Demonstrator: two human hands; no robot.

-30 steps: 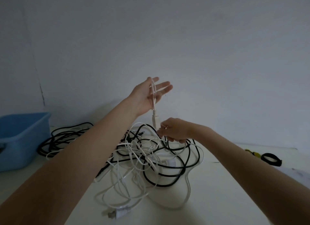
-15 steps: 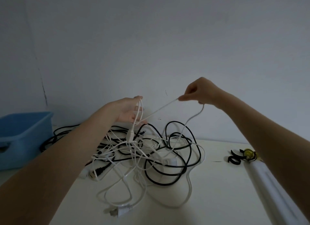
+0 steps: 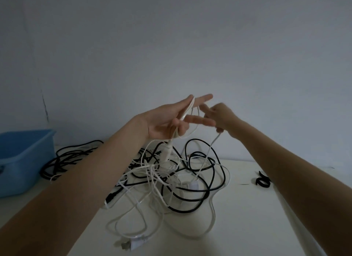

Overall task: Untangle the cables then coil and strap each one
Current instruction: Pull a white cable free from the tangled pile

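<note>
The thin white cable (image 3: 206, 156) rises from the tangle of white and black cables (image 3: 171, 179) on the white table (image 3: 238, 227) to both raised hands. Several loops of it are wound across the left hand (image 3: 167, 120), palm up with fingers extended; its connector (image 3: 166, 152) hangs just below that hand. The right hand (image 3: 221, 115), fingers curled, grips the cable's running length beside the left fingertips. A white plug (image 3: 133, 243) lies at the table's near edge. A separate black cable bundle (image 3: 68, 160) lies beside the blue plastic bin (image 3: 22, 160), at left. A black strap (image 3: 262, 180) lies at right.
</note>
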